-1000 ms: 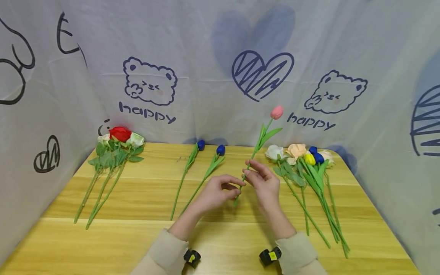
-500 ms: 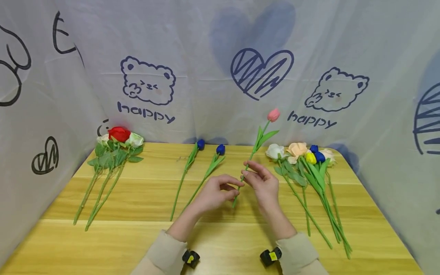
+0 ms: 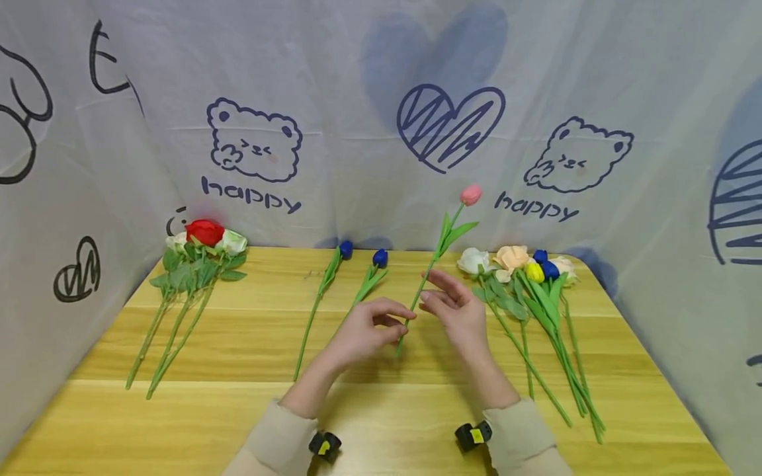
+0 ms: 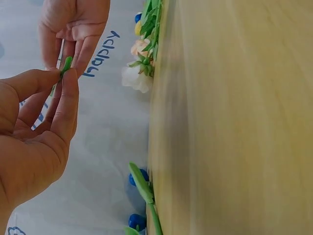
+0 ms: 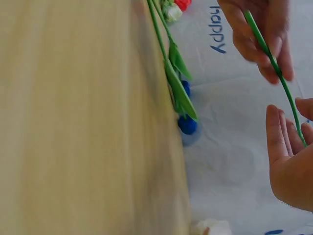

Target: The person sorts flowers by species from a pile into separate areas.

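Observation:
A pink tulip with a green stem and leaves leans to the upper right above the table in the head view. My left hand pinches its lower stem between thumb and fingertips; the left wrist view shows the stem end poking out of that pinch. Close by on the right, my right hand holds its thumb and fingers apart around the stem. In the right wrist view the stem runs from the left hand down between the spread thumb and fingers of the right hand.
Two blue tulips lie left of centre, one stem partly behind my left hand. At the left is a bunch with a red rose and pale roses. White, peach, yellow and blue flowers lie at the right. A printed cloth hangs behind the table.
The pink tulip and my left hand have shifted slightly left. My right hand's thumb and fingers have loosened from the stem and moved a little to the right of it.

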The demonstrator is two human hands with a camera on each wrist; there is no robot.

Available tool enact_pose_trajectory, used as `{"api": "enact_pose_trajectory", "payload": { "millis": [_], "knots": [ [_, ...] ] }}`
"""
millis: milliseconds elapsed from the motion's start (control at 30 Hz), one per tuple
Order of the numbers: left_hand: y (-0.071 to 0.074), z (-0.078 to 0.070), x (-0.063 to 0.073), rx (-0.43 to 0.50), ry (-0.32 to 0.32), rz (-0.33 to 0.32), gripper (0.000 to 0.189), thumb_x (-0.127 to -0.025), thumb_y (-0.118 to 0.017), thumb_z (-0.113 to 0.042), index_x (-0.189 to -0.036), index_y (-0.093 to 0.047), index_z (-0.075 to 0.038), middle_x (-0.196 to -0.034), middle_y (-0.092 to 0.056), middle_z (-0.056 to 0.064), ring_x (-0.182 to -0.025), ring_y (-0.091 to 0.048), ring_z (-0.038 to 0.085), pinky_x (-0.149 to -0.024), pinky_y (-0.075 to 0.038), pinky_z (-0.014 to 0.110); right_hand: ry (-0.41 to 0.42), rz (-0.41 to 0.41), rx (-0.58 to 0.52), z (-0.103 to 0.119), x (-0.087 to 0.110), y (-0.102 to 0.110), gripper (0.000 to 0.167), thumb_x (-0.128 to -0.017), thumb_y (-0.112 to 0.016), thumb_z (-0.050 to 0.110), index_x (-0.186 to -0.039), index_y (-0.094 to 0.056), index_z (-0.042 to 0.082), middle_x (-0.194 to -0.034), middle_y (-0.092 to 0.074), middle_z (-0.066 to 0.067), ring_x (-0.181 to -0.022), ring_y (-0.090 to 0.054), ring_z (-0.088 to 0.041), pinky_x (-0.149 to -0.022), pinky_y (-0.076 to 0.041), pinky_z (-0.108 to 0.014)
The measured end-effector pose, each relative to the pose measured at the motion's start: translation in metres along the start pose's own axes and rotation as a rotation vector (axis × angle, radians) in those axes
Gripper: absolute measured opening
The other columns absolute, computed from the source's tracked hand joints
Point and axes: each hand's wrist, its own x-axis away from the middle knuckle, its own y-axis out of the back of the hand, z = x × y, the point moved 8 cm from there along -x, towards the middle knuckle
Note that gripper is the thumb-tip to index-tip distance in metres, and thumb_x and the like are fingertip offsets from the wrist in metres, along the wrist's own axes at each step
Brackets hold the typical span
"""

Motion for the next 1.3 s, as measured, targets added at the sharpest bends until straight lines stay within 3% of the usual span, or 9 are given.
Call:
{"api": "enact_pose_trajectory", "payload": {
  "millis": [267, 467, 633, 767, 967, 1133, 1200, 1300],
  "knots": [
    [0.02, -0.008, 0.012, -0.038, -0.016, -0.032, 0.024, -0.097, -0.069, 0.0, -0.12, -0.076, -0.005, -0.127, -0.068, 0.012, -0.106, -0.071, 0.027, -0.08, -0.061, 0.031, 0.114, 0.001, 0.114, 0.02, -0.005, 0.023, 0.045, -0.094, -0.071, -0.007, -0.138, -0.061, -0.006, -0.136, -0.065, -0.024, -0.1, -0.072, -0.015, -0.084, -0.063, -0.035],
    [0.047, -0.007, 0.027, -0.098, -0.037, -0.069, 0.025, -0.096, -0.069, 0.002, -0.119, -0.076, -0.004, -0.126, -0.068, 0.013, -0.107, -0.071, 0.028, -0.08, -0.061, 0.028, 0.13, -0.047, 0.274, 0.031, -0.003, 0.058, 0.036, -0.095, -0.074, 0.001, -0.131, -0.068, -0.002, -0.127, -0.071, -0.015, -0.096, -0.073, -0.012, -0.081, -0.063, -0.032],
    [0.072, 0.001, 0.042, -0.166, -0.013, -0.111, 0.025, -0.096, -0.069, 0.002, -0.117, -0.078, -0.008, -0.124, -0.069, 0.011, -0.106, -0.071, 0.027, -0.079, -0.061, 0.028, 0.111, -0.039, 0.396, 0.036, 0.004, 0.091, 0.035, -0.097, -0.073, 0.006, -0.131, -0.068, 0.001, -0.121, -0.073, -0.002, -0.096, -0.071, -0.012, -0.079, -0.063, -0.03],
    [0.093, 0.01, 0.055, -0.182, 0.031, -0.13, 0.026, -0.096, -0.068, 0.004, -0.118, -0.077, -0.005, -0.126, -0.068, 0.015, -0.105, -0.071, 0.029, -0.077, -0.063, 0.036, 0.04, -0.01, 0.526, 0.032, 0.009, 0.114, 0.036, -0.1, -0.073, 0.016, -0.134, -0.068, 0.009, -0.122, -0.07, 0.006, -0.099, -0.069, -0.009, -0.08, -0.063, -0.031],
    [0.12, 0.022, 0.071, -0.269, 0.089, -0.151, 0.026, -0.097, -0.066, 0.003, -0.119, -0.077, -0.005, -0.13, -0.067, 0.017, -0.106, -0.071, 0.03, -0.077, -0.061, 0.032, -0.065, 0.054, 0.742, 0.024, 0.015, 0.143, 0.041, -0.101, -0.071, 0.026, -0.139, -0.065, 0.009, -0.137, -0.064, -0.013, -0.103, -0.063, -0.002, -0.078, -0.061, -0.027],
    [0.128, 0.032, 0.077, -0.295, 0.13, -0.123, 0.025, -0.097, -0.066, 0.002, -0.12, -0.075, 0.001, -0.13, -0.066, 0.021, -0.101, -0.071, 0.03, -0.072, -0.06, 0.032, -0.115, 0.137, 0.895, 0.015, 0.016, 0.155, 0.041, -0.1, -0.072, 0.017, -0.138, -0.066, 0.005, -0.131, -0.068, -0.021, -0.108, -0.068, -0.022, -0.075, -0.059, -0.029],
    [0.129, 0.037, 0.079, -0.301, 0.152, -0.103, 0.025, -0.097, -0.066, 0.001, -0.12, -0.074, 0.002, -0.131, -0.065, 0.023, -0.1, -0.071, 0.029, -0.07, -0.059, 0.032, -0.139, 0.179, 0.924, 0.009, 0.016, 0.156, 0.04, -0.098, -0.073, 0.015, -0.137, -0.067, 0.003, -0.126, -0.07, -0.022, -0.109, -0.068, -0.032, -0.077, -0.06, -0.033],
    [0.129, 0.046, 0.08, -0.299, 0.198, -0.076, 0.024, -0.098, -0.066, 0.0, -0.12, -0.075, 0.001, -0.133, -0.065, 0.023, -0.1, -0.072, 0.028, -0.07, -0.058, 0.031, -0.165, 0.226, 0.949, 0.0, 0.016, 0.158, 0.04, -0.097, -0.075, 0.015, -0.135, -0.068, 0.003, -0.12, -0.072, -0.021, -0.109, -0.068, -0.037, -0.077, -0.061, -0.037]
  ]
}}
